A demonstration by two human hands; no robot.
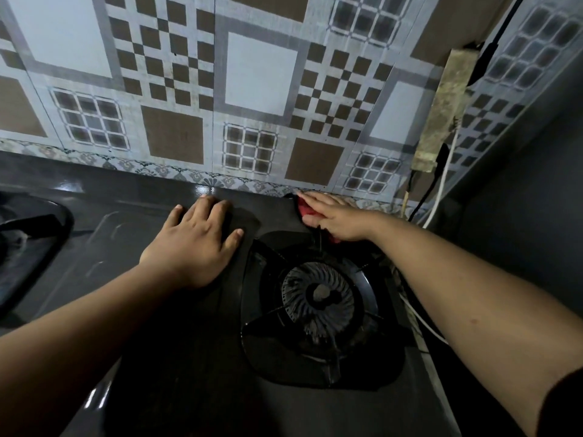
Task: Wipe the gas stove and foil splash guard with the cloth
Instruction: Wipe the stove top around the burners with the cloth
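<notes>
The black glass gas stove (176, 326) fills the lower part of the head view, with a round burner and pan support (318, 298) on its right side. Behind it stands the foil splash guard (262, 89), patterned in grey and brown squares. My right hand (334, 217) presses a red cloth (306, 209) flat on the stove's back right corner, close to the guard's lower edge; most of the cloth is hidden under the hand. My left hand (197, 242) lies flat with fingers spread on the stove's middle, holding nothing.
A second pan support (28, 234) shows at the left edge. A dirty power strip (443, 111) hangs on the wall at right, with black and white cables (441, 193) running down beside the stove. A grey wall closes the right side.
</notes>
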